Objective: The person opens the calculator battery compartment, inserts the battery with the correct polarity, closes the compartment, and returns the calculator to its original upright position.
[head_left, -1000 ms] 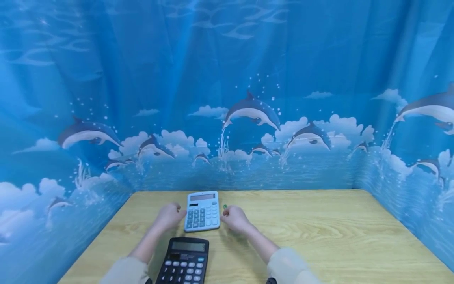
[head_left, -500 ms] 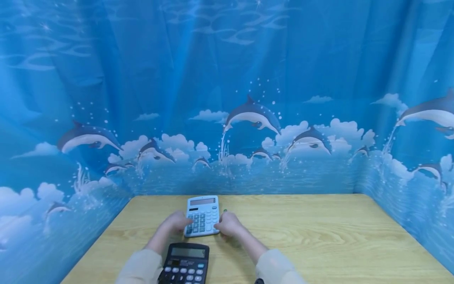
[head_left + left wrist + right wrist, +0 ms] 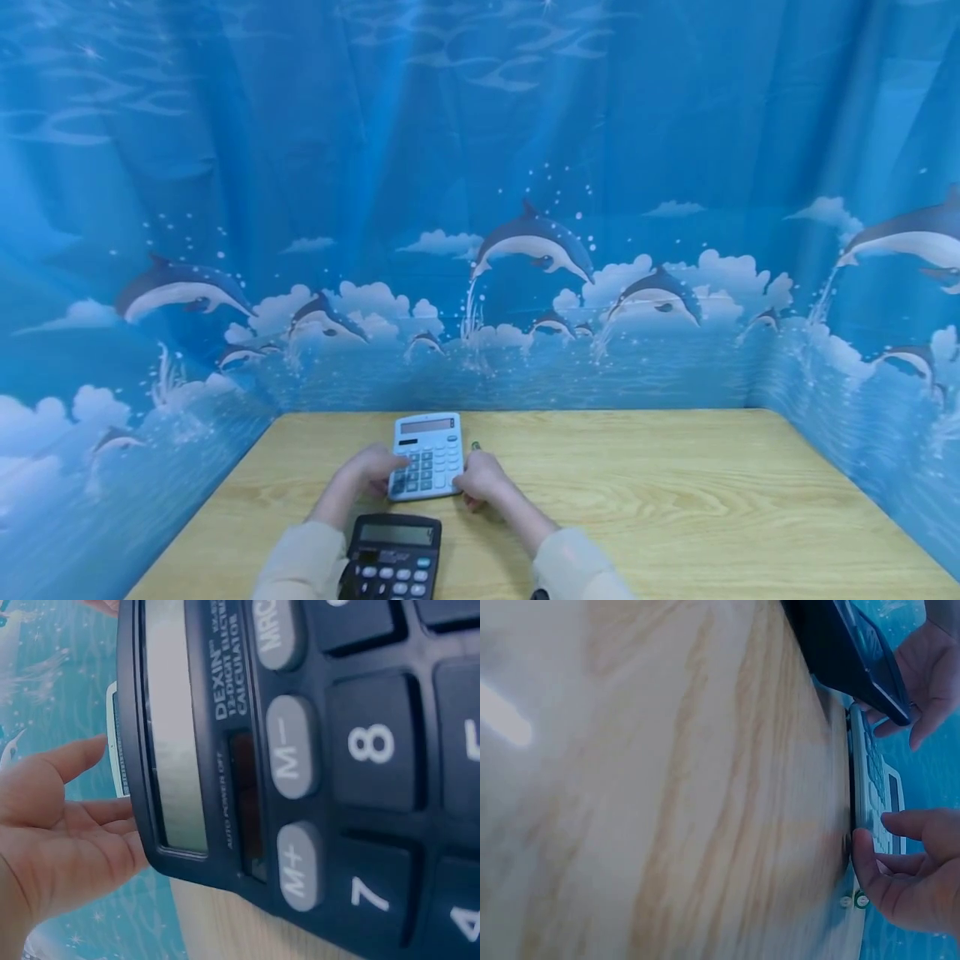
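Note:
A light blue calculator (image 3: 440, 448) lies at the far part of the table, its display away from me. My left hand (image 3: 369, 468) holds its left edge, thumb over the keys and the other fingers at the side. On the opposite edge, my right hand (image 3: 482, 479) pinches the lower right corner; in the right wrist view the thumb and fingers of the right hand (image 3: 922, 877) meet that edge. Nearer to me stands a black calculator (image 3: 397, 546), its display end raised. It fills much of the left wrist view and hides most of the light blue one there.
A small green round item (image 3: 476, 446) sits just beyond my right hand, its kind unclear. The wooden table (image 3: 675, 500) stretches to the right. A blue dolphin-print curtain (image 3: 480, 350) closes off the back and both sides.
Both hands have come inward onto the light blue calculator, and their thumbs now lie on its edges. The calculators stay about where they were; the head view has tilted slightly up.

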Tool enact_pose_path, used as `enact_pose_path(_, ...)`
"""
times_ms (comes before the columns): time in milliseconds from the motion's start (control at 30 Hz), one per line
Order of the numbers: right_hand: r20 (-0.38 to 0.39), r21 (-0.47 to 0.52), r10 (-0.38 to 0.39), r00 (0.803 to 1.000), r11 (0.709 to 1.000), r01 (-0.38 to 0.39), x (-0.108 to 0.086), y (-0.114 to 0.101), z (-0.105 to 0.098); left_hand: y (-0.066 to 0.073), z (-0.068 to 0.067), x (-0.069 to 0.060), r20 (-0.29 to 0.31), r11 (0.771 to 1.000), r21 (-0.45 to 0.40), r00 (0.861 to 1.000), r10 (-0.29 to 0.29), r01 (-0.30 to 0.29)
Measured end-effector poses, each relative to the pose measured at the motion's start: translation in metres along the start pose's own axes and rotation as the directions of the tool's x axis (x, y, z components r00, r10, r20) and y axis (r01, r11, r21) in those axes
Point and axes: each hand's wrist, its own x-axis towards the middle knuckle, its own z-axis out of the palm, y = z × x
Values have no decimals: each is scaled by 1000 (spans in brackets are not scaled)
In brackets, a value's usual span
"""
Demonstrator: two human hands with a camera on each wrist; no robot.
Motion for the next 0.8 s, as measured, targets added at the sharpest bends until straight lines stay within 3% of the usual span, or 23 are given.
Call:
enact_pose_path(200,-4,69,16,1000,997,-16,0,0,-1,-3,-4,-5,6,996,-89,1000,23,-22)
enact_pose_path(400,-32,100,12,999,995,-9,0,-2,-1,-2,-10,-10,54,988,-156,998,25,-17)
enact_pose_path(667,17,243,77,997,967,-79,-2,-6,-4,-8,-12,-15,69,980,-189,995,70,-56)
enact_pose_path(800,45,278,92,995,955,-101,0,-6,-5,-7,-13,-16,53,979,-195,997,64,-52)
